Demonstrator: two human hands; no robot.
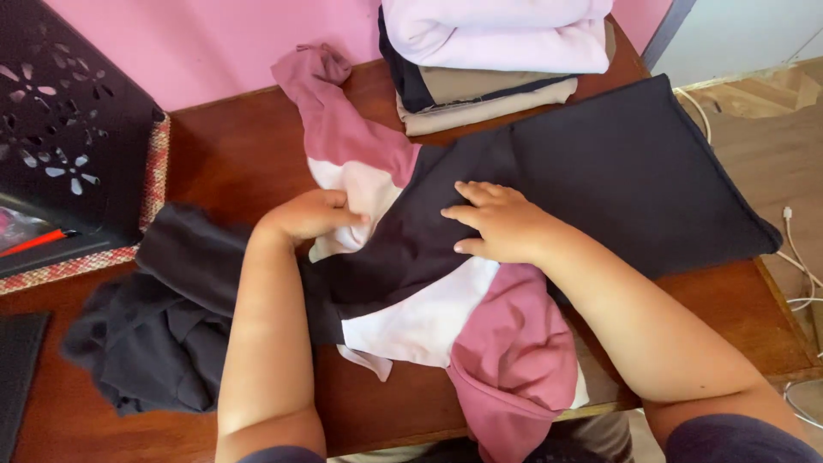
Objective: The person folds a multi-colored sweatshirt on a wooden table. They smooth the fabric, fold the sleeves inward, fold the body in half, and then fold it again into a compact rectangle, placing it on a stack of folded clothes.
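At the counter (pixel 223 154) centre, a black garment (pixel 617 171) lies across a pink-and-white garment (pixel 506 360), extending toward 2 o'clock. Keep the cloth taut and smooth outward from the fold line. Right hand (pixel 501 223) rests flat, fingers spread and released, pressing the black cloth. Left hand (pixel 313 214) sits at 9 o'clock of it, fingers curled, apparently pinching the pale cloth edge.

Short dark navy fabric sleeves (pixel 735 439) are worn at both upper arms, while the forearms and hands are left bare.
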